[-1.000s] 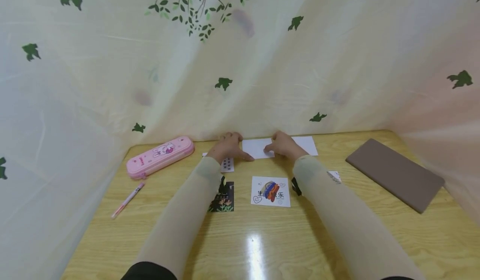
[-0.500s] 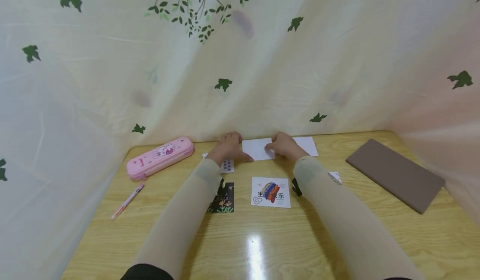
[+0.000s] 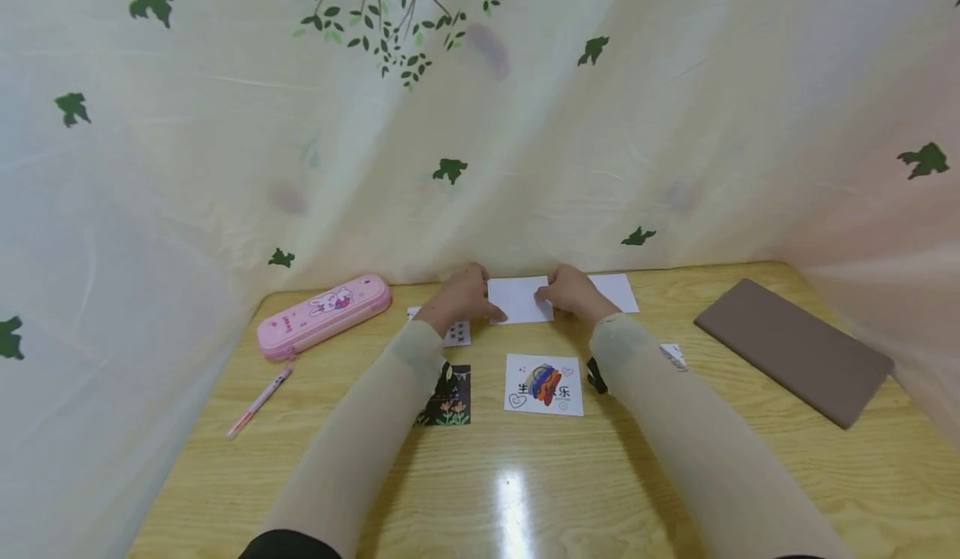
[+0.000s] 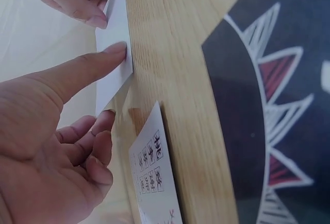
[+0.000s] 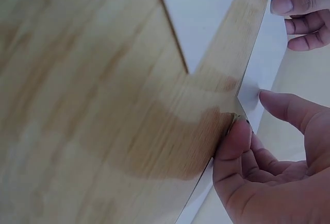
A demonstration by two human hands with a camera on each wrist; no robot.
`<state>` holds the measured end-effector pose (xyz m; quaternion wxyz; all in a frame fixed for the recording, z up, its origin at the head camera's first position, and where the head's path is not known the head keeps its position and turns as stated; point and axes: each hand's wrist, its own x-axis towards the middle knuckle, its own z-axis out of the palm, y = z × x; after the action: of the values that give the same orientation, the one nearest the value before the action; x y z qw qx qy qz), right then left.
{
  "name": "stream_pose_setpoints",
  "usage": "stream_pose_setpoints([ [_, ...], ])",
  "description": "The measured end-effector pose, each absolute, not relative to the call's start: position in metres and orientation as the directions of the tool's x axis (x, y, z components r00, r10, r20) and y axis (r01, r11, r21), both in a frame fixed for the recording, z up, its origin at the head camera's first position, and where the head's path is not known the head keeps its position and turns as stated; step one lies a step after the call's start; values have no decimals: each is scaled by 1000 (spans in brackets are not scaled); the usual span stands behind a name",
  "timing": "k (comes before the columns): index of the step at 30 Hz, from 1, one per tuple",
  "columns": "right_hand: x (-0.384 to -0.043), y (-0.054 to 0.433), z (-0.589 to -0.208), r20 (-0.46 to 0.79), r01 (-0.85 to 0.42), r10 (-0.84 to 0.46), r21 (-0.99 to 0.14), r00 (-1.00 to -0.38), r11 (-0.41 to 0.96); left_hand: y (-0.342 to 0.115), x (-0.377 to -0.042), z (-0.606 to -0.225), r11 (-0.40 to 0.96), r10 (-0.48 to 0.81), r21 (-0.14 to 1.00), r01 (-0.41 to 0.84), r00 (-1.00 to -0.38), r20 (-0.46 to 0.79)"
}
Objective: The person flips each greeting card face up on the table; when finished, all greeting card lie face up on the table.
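A blank white card [image 3: 517, 301] lies at the table's back edge, between my hands. My left hand [image 3: 459, 296] holds its left edge. In the left wrist view that thumb [image 4: 103, 62] rests on the card's face, with the fingers curled beside the edge. At the right edge my right hand [image 3: 576, 292] grips it, thumb [image 5: 281, 103] on the face and fingers bent by the corner. Another white card [image 3: 615, 292] is partly hidden behind the right hand. Under the left wrist lie a card with printed characters [image 3: 457, 334] and a dark flowered card [image 3: 453, 405].
A white card with a colourful drawing [image 3: 543, 385] lies nearer the front. A pink pencil case [image 3: 322, 316] and a pen [image 3: 259, 401] are at left, a brown flat rectangular object [image 3: 793, 351] at right. Patterned cloth [image 3: 525, 167] hangs behind; a small card [image 3: 674, 355] shows beside the right sleeve.
Little differs: the whole view has shifted very slightly. Both hands stay at the white card's edges, and the other things keep their places.
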<state>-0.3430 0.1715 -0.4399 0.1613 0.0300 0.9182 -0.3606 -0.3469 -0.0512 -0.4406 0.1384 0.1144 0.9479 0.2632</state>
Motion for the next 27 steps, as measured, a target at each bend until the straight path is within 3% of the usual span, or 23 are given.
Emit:
stream_pose_setpoints([
  [7, -341, 174, -439, -306, 173, -55, -668, -951, 724, -52, -347, -437, 813, 317, 563, 149, -924, -213],
  [21, -332, 175, -438, -265, 198, -29, -784, -964, 588, -58, -339, -432, 565, 284, 825, -7, -937, -202],
  [27, -327, 173, -433, -234, 198, -8, -839, -972, 506, -59, -336, -430, 523, 274, 852, 25, -951, -141],
])
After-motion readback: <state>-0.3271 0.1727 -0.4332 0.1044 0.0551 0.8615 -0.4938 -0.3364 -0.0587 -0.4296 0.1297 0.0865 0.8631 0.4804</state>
